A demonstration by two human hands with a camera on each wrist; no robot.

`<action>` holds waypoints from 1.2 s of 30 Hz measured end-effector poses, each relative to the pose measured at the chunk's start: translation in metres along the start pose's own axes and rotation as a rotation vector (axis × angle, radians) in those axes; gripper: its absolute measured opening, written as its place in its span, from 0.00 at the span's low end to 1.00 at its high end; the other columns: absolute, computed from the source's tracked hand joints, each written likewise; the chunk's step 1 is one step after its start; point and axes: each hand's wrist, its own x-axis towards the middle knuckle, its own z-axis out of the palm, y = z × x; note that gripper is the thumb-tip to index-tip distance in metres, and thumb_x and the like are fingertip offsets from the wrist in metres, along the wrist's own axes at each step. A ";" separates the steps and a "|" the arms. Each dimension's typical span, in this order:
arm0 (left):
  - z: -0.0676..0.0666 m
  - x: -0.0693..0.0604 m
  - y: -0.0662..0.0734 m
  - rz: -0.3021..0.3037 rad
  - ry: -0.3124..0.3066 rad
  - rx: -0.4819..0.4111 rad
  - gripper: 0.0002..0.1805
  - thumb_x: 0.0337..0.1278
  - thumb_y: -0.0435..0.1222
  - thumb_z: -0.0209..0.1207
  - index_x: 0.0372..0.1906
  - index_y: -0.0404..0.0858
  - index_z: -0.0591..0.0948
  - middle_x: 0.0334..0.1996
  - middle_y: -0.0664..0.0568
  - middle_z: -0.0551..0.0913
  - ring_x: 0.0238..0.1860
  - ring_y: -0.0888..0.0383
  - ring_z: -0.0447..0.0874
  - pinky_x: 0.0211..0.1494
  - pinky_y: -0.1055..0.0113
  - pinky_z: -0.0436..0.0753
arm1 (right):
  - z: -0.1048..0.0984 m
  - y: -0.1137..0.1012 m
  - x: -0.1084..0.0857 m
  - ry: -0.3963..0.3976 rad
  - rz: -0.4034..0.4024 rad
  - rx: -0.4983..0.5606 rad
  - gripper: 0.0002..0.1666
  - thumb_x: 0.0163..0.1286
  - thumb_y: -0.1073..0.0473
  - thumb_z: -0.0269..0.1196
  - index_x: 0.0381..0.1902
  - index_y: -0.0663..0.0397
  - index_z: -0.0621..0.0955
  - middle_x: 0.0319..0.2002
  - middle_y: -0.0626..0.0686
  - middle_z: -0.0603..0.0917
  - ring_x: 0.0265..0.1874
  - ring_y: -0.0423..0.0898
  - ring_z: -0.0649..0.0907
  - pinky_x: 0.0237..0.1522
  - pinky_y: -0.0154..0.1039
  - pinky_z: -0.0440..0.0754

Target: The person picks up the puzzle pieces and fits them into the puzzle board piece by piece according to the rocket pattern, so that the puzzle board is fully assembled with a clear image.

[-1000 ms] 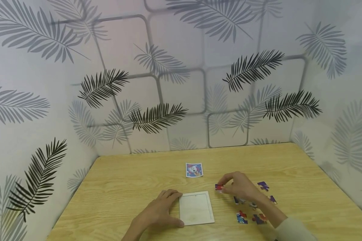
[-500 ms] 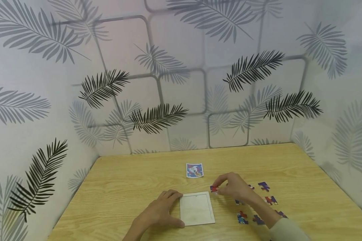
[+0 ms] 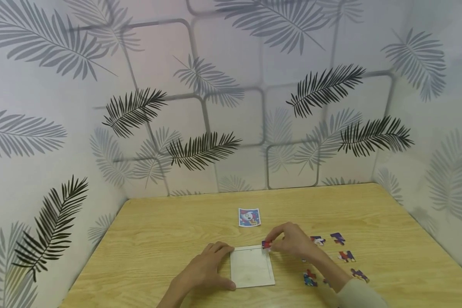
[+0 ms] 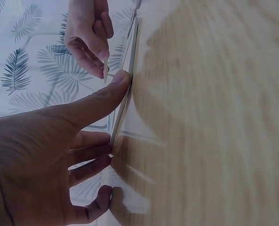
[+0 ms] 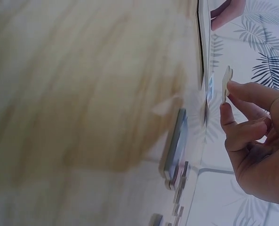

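Plainly, 2 hands (image 3: 208,267) flank the frame (image 3: 251,268), the right (image 3: 291,241) pinching 1 piece (image 3: 266,244).

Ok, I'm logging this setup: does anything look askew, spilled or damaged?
Nothing stands out: the white square tray and loose multicoloured jigsaw pieces rest on the yellow wood-grain table, with no visible spill or damage.

A wood-grain table (image 3: 158,235) bears a tray (image 3: 251,268), card (image 3: 249,217) and puzzle pieces (image 3: 346,256).

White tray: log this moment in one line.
left hand: touches white tray, left edge | right hand: pinches puzzle piece, raised near tray's far right corner | card: beyond tray | loose pieces: right of tray
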 end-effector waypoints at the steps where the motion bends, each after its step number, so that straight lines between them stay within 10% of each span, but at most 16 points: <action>1: 0.001 0.000 0.000 -0.001 -0.001 0.001 0.52 0.46 0.59 0.77 0.74 0.40 0.72 0.72 0.49 0.71 0.72 0.46 0.67 0.69 0.44 0.77 | 0.001 0.000 0.000 -0.005 0.001 0.005 0.10 0.60 0.69 0.72 0.39 0.54 0.90 0.47 0.55 0.88 0.28 0.44 0.77 0.25 0.32 0.75; 9: 0.003 0.000 -0.002 0.009 0.008 0.023 0.52 0.45 0.58 0.77 0.74 0.39 0.72 0.71 0.50 0.71 0.71 0.46 0.68 0.69 0.46 0.77 | 0.010 -0.008 0.001 -0.028 0.013 0.040 0.12 0.59 0.73 0.69 0.40 0.56 0.90 0.52 0.62 0.86 0.15 0.39 0.67 0.17 0.27 0.65; 19: 0.003 0.000 0.001 0.005 0.016 0.034 0.51 0.45 0.56 0.78 0.73 0.38 0.72 0.70 0.50 0.73 0.71 0.46 0.69 0.69 0.46 0.77 | 0.020 -0.014 0.004 -0.043 -0.046 -0.025 0.11 0.59 0.71 0.73 0.37 0.53 0.91 0.46 0.53 0.90 0.53 0.58 0.83 0.53 0.55 0.83; 36: 0.006 0.001 0.001 -0.019 0.030 0.028 0.49 0.43 0.57 0.79 0.69 0.41 0.73 0.71 0.49 0.72 0.71 0.47 0.69 0.71 0.46 0.75 | 0.037 -0.026 0.013 -0.084 -0.108 -0.032 0.09 0.60 0.70 0.73 0.37 0.55 0.90 0.44 0.54 0.90 0.53 0.58 0.82 0.45 0.47 0.83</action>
